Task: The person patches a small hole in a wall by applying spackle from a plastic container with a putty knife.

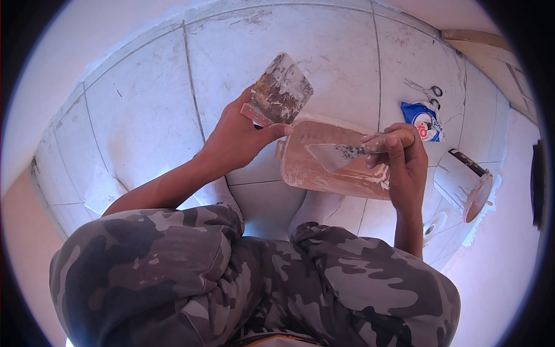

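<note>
My left hand (234, 141) is closed round a wide scraper (283, 89), its broad blade stained brown and crusted with white. The thumb of that hand reaches toward the corner of a shallow plastic tub (300, 179). Inside, the tub is smeared with a pale residue. In my right hand (406, 168) is a putty knife (335, 156), gripped by its wooden handle. Its tapered metal blade points left over the tub and carries dark specks. The tub's right end is partly hidden behind my right hand.
Scissors (425, 88) and a blue and white packet (417, 115) lie on the tiled floor (277, 34) beyond my right hand. Farther right, a smeared white bucket (454, 179) leans over near the wall. A white roll (436, 224) lies below it.
</note>
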{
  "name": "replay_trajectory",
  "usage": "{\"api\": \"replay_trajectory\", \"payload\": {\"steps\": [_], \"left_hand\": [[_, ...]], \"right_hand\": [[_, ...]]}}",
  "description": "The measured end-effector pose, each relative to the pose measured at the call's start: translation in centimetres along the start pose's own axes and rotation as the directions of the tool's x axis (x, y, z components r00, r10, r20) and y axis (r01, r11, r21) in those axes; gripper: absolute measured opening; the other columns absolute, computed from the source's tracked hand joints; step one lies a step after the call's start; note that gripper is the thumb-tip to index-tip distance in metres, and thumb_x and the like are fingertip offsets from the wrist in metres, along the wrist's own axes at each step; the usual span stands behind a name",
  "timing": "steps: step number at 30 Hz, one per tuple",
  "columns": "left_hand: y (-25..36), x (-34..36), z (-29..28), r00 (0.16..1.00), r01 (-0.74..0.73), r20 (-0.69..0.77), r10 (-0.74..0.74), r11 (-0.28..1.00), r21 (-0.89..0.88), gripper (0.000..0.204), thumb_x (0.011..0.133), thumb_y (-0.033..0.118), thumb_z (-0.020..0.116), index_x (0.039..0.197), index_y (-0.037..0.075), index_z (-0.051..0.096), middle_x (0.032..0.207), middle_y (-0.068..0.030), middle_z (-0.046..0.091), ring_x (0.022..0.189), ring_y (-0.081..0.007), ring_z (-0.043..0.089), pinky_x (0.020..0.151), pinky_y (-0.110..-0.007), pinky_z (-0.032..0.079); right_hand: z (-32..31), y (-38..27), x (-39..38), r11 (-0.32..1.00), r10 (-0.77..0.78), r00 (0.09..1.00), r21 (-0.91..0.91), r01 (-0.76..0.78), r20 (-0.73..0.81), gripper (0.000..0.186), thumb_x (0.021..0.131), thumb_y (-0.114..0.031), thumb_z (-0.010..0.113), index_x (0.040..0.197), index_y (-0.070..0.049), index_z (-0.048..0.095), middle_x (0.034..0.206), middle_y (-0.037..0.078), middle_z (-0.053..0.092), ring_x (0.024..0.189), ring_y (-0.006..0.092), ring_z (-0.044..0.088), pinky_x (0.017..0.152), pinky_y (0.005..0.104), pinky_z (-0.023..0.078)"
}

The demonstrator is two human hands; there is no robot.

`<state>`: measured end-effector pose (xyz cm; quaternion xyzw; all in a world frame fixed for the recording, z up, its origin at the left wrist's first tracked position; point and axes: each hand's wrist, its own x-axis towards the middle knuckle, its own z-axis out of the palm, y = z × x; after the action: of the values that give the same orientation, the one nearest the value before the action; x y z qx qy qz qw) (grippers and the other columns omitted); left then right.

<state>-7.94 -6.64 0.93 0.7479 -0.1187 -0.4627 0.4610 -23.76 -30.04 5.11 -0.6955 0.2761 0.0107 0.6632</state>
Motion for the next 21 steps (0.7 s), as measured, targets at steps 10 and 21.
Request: {"api": "replay_trajectory", "payload": {"steps": [10,21], "left_hand": [[-0.1,0.5,0.2,0.999,-0.004,0.045,0.006,0.998,-0.066,0.055,0.086,0.019,0.079,0.127,-0.004,0.051,0.109,-0.0124,0.07,0.1,-0.0182,0.067,0.09,-0.035,0.053],[-0.7,0.2,0.3,1.0,-0.022,0.004,0.022,1.0,-0.015,0.036,0.088,0.023,0.078,0.11,-0.004,0.067,0.095,-0.0102,0.073,0.089,-0.0149,0.067,0.079,-0.033,0.053]], "right_hand": [[1.7,3.2,-2.6,0.93,0.352,0.903,0.199,-0.308,-0.245,0.026,0.102,-0.016,0.056,0.114,0.006,0.052,0.107,0.022,0.066,0.089,0.0265,0.072,0.077,0.0314,0.063],[0.6,3.3,-1.7,0.844,0.146,0.98,-0.534,-0.052,0.136,0.026,0.089,-0.017,0.068,0.109,0.001,0.071,0.101,0.016,0.073,0.085,0.0262,0.072,0.077,0.0347,0.055]]}}
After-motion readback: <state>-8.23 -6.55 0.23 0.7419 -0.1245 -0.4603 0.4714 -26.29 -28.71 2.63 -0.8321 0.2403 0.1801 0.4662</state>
